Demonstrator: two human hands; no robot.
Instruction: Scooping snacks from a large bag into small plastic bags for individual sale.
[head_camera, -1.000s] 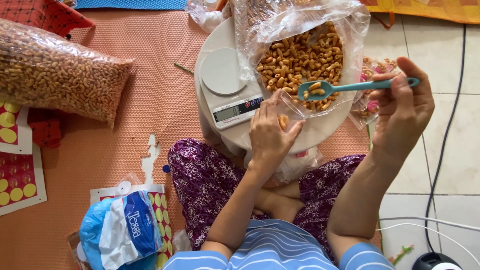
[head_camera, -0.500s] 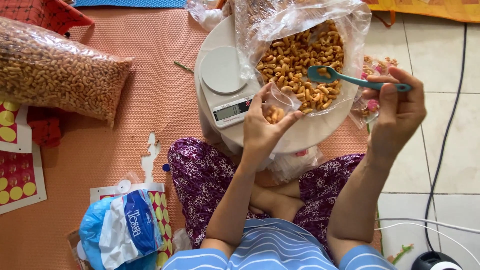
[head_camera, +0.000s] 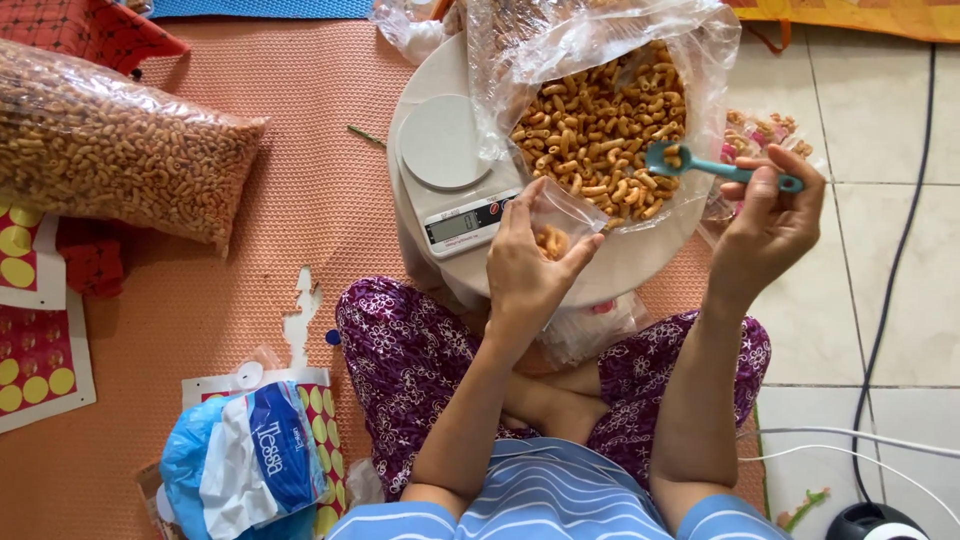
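At the tray's (head_camera: 640, 262) six o'clock edge, the left hand (head_camera: 525, 270) pinches a small bag (head_camera: 556, 225) open while the right hand (head_camera: 765, 225), fingers closed on a teal spoon (head_camera: 715, 167), digs at three o'clock into the snack heap (head_camera: 595, 125); next, the loaded spoon must reach the bag's mouth level.

My trousers (head_camera: 400, 350) are purple with white flowers, my shirt (head_camera: 550, 500) blue-and-white striped; the spoon (head_camera: 715, 168) is teal, the snacks (head_camera: 600, 125) golden-brown, the mat (head_camera: 300, 200) woven orange, the scale (head_camera: 445, 170) white
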